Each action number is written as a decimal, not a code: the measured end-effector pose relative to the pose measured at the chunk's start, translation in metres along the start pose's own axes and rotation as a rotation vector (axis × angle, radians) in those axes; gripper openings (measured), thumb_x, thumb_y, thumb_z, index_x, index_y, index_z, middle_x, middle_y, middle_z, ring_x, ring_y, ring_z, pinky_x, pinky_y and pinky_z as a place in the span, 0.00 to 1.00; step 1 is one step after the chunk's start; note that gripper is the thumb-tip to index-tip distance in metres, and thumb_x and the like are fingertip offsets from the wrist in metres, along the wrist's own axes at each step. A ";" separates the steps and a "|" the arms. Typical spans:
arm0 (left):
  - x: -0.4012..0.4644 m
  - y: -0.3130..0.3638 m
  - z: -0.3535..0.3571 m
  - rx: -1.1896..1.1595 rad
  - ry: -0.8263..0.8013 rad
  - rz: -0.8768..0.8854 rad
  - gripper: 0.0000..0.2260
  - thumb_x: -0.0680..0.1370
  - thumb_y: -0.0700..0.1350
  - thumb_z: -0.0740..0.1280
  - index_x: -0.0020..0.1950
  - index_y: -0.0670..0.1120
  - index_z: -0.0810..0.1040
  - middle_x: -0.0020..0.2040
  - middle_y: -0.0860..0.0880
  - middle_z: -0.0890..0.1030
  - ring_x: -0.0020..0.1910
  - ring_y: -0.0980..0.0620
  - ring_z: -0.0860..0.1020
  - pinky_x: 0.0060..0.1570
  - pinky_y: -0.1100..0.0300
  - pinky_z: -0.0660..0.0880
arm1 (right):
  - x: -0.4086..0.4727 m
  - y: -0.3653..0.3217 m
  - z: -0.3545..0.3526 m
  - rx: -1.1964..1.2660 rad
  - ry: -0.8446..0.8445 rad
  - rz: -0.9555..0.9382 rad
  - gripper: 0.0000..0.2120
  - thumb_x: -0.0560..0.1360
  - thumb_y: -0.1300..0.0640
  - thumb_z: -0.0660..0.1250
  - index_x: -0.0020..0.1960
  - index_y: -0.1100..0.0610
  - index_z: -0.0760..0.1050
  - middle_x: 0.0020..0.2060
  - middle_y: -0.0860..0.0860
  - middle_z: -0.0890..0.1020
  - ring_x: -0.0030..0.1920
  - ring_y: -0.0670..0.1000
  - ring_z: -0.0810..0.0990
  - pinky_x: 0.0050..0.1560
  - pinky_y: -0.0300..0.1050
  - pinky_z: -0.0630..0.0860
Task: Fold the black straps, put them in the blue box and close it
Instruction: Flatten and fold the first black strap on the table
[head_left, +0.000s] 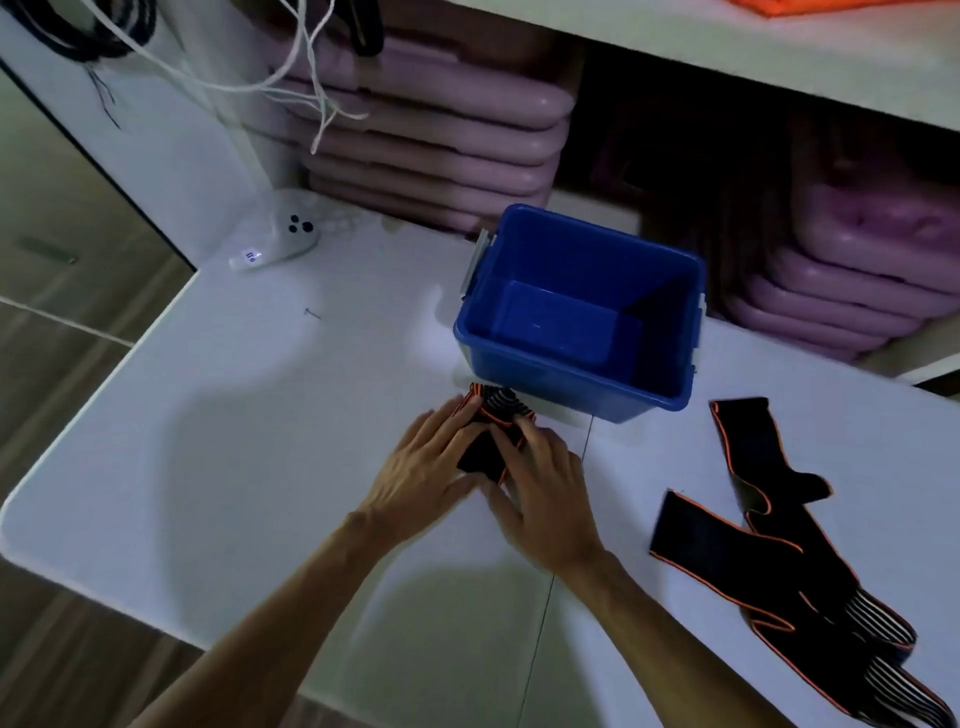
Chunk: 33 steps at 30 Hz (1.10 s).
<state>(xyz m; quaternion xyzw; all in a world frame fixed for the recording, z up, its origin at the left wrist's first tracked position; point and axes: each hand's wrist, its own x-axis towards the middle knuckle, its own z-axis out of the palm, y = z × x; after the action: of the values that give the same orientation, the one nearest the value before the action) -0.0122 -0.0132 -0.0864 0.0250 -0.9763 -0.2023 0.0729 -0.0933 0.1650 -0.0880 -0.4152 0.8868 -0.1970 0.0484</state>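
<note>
Just before the blue box (576, 317), a folded strap (491, 436) (orange-edged) lies pressed flat between left hand (431, 462) and right hand (540, 488), fingers extended over it.

box (566, 374): solid blue, inside and out; pale grey latches on the sides
folded strap (491, 441): black, orange edging, black-and-white striped end
loose straps (779, 525): black, thin orange border, white-and-black striped ends at lower right
table (260, 415): plain white, thin dark seam line
stacked pads (441, 130): pale pink-lilac, no pattern
cords (311, 78): white
controller (288, 236): white with black buttons
floor (78, 312): brown wood grain
cloth on shelf (805, 5): bright orange
</note>
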 end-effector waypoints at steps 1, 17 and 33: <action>0.004 -0.001 -0.001 -0.012 0.008 0.000 0.27 0.77 0.55 0.65 0.73 0.46 0.66 0.77 0.49 0.61 0.76 0.49 0.60 0.72 0.50 0.62 | 0.003 0.000 0.002 -0.013 0.010 0.028 0.26 0.81 0.41 0.54 0.77 0.50 0.61 0.76 0.53 0.63 0.71 0.54 0.66 0.64 0.51 0.71; 0.016 -0.032 -0.006 -0.062 0.025 0.156 0.24 0.73 0.40 0.69 0.69 0.40 0.72 0.71 0.43 0.72 0.67 0.44 0.72 0.64 0.51 0.72 | 0.012 0.004 -0.001 0.032 -0.071 0.043 0.26 0.83 0.51 0.52 0.80 0.56 0.53 0.80 0.50 0.47 0.80 0.52 0.44 0.75 0.54 0.59; 0.015 0.003 -0.022 -0.058 0.092 0.166 0.18 0.75 0.43 0.65 0.65 0.44 0.76 0.69 0.44 0.73 0.68 0.43 0.70 0.64 0.51 0.67 | -0.022 -0.021 -0.030 0.322 0.045 0.287 0.25 0.84 0.46 0.52 0.79 0.40 0.49 0.79 0.40 0.44 0.78 0.41 0.40 0.78 0.47 0.50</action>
<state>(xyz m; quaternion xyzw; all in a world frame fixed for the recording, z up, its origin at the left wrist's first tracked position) -0.0240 -0.0206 -0.0631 -0.0489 -0.9643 -0.2226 0.1350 -0.0712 0.1783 -0.0537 -0.2672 0.8947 -0.3364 0.1220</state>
